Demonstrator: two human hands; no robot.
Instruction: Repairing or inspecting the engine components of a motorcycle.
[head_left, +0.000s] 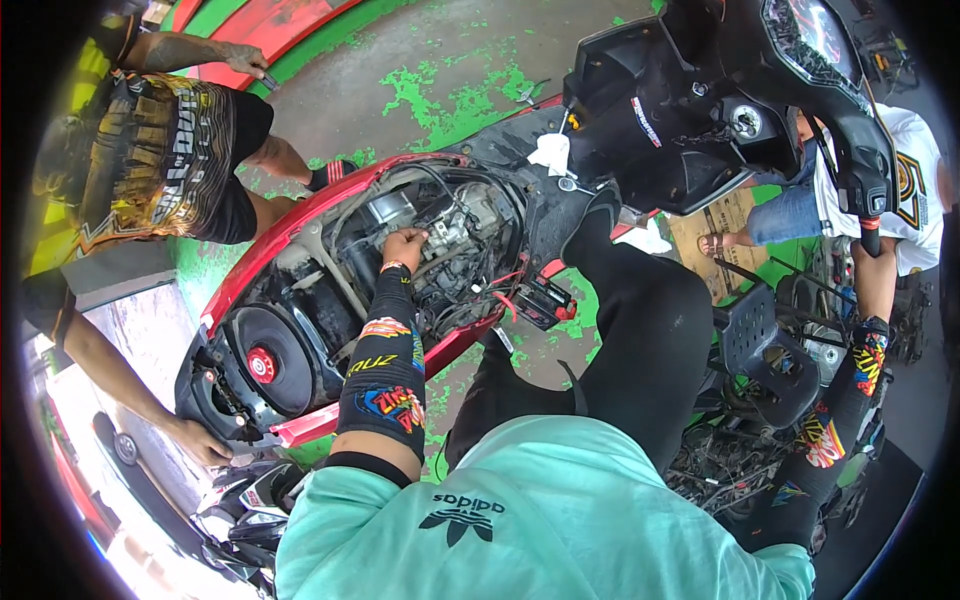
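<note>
My left hand (404, 245) reaches into the open engine bay (440, 260) of a red scooter (237, 275), fingers curled at a metal engine part; what they hold, if anything, is hidden. My right hand (872, 262) is closed round the black handlebar grip (868, 228) at the far right. Between the two are the black front panel (645, 100) and the footboard (540, 210), with a white rag (550, 153) on it. A black battery (540, 300) with red wires hangs beside the lower body edge. The round red fuel cap (260, 365) is toward the rear.
At left, a co-worker (140, 150) has one hand holding a small object and the other at the scooter's tail (210, 410). Another person (900, 150) in white stands at right, by cardboard (705, 235). A black plastic seat (750, 350), engine parts (720, 470) and another scooter (240, 510) are nearby.
</note>
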